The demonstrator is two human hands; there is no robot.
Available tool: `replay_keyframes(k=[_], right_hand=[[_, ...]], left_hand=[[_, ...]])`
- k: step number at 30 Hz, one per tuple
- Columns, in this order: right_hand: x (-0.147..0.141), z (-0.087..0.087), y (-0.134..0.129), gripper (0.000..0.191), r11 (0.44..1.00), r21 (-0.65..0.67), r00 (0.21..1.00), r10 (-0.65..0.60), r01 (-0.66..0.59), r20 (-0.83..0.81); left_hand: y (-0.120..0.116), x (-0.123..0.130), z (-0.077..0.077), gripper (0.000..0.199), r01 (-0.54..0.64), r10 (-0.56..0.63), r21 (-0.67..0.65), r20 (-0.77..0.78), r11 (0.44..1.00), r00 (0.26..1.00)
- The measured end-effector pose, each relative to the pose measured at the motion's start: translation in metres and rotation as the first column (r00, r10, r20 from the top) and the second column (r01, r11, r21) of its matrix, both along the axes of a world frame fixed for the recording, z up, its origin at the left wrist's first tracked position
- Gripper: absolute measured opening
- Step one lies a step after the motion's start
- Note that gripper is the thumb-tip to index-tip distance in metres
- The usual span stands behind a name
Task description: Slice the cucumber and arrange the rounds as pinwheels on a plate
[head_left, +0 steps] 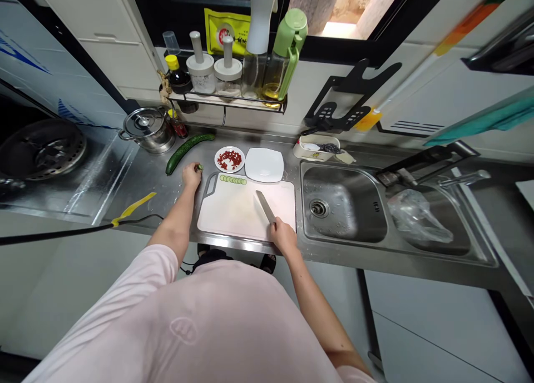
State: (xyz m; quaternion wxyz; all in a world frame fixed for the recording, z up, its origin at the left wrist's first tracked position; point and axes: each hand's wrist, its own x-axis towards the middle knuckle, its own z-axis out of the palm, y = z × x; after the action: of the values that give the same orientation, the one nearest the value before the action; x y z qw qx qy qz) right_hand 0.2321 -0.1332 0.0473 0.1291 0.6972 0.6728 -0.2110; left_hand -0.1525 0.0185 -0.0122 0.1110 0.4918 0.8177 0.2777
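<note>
My right hand (284, 236) is wrapped round the handle of a kitchen knife (265, 205), its blade slanting up and left over the white cutting board (233, 213). To the left of the board, my left hand (191, 177) is closed on a small cucumber piece (200, 167), mostly hidden by the fingers. A row of thin cucumber slices (232, 179) lies along the board's far edge. Just beyond my left hand is a long green cucumber (187, 149). Behind the board stand a plate of chopped red pieces (229, 159) and a bare white plate (264, 164).
A steel sink (344, 205) is to the right, with a plastic bag (419, 216) beyond it. A lidded pot (149, 130) and a wok (41, 149) stand left. Above the counter, a rack (233, 100) holds jars and an oil bottle (283, 60).
</note>
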Motion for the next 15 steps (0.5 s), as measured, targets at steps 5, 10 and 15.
replay_keyframes(k=[5, 10, 15], right_hand=[[0.0004, -0.0015, 0.0, 0.03, 1.0, 0.005, 1.0, -0.005, 0.005, 0.002], [0.0016, -0.0035, 0.0001, 0.03, 1.0, 0.003, 1.0, 0.001, -0.001, -0.006], [0.0029, -0.0057, 0.0007, 0.028, 1.0, 0.019, 1.0, 0.004, -0.003, -0.016]], left_hand=[[0.0018, -0.0018, -0.002, 0.041, 0.039, -0.039, 0.024, -0.005, 0.999, 0.999], [0.0005, -0.0011, -0.0028, 0.047, 0.033, -0.031, 0.027, -0.054, 0.999, 0.998], [-0.0013, 0.0043, 0.0007, 0.038, 0.02, -0.02, -0.004, -0.093, 1.0, 0.995]])
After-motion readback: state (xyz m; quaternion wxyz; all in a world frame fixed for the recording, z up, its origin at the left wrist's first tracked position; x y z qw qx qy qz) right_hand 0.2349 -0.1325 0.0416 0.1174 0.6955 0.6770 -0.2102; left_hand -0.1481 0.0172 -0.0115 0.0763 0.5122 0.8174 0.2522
